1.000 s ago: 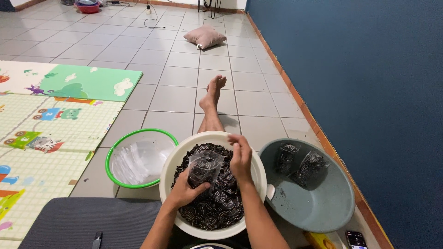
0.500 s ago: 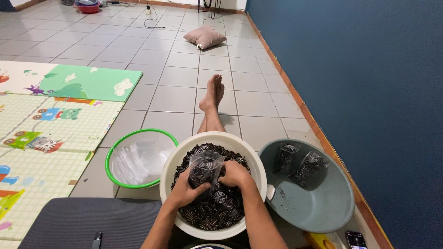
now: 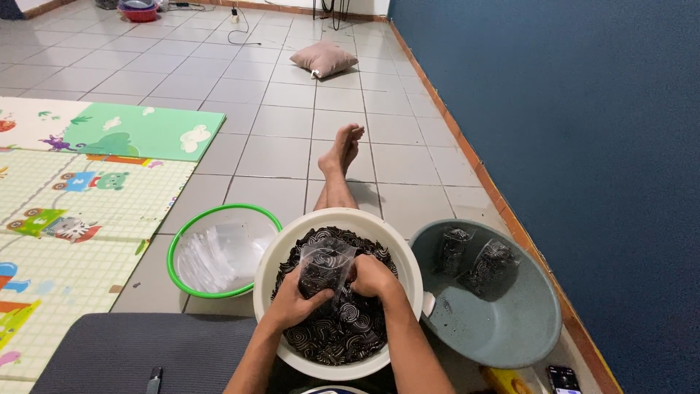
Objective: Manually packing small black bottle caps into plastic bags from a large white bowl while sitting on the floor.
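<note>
Head view: both hands gripped a small clear plastic bag (image 3: 326,264) of dark spiral pieces over a white round basin (image 3: 408,270).

The left hand (image 3: 292,303) and right hand (image 3: 373,277) clamped its sides. Beside sat a green-rimmed bowl of empty bags (image 3: 219,252) and a grey-blue basin (image 3: 503,321) with two filled bags (image 3: 474,259).

even indoor light, soft shadows, sharp focus; slight wide-angle bending at the edges.

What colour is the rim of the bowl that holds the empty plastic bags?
Green; the rim of the bowl shows best in the head view, left of the white basin.
</note>
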